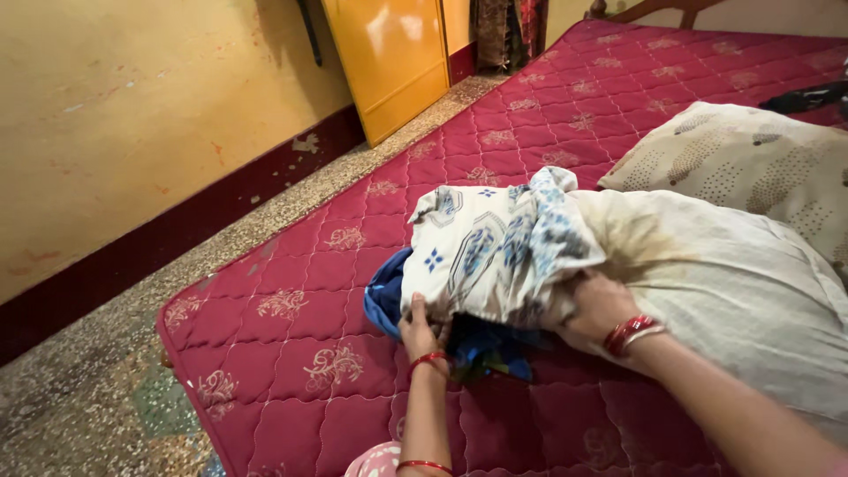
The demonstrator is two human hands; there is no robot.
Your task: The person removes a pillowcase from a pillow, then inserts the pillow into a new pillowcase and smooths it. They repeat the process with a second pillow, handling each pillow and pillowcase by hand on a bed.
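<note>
A cream pillow [724, 274] lies on a red quilted mattress [291, 309]. A white pillowcase with a blue flower print [495, 243] is bunched over the pillow's near end. My left hand [421, 331] grips the lower edge of that pillowcase, next to a blue cloth [389, 296] that shows beneath it. My right hand [594, 305] holds the pillowcase's rim against the pillow, fingers tucked into the fabric. Red bangles ring both wrists.
A second pillow with a spotted pattern [751, 159] lies behind the first. A dark object [808, 97] sits at the far right. Left of the mattress runs a speckled floor [88, 389], a yellow wall with a maroon base and an orange door [393, 53].
</note>
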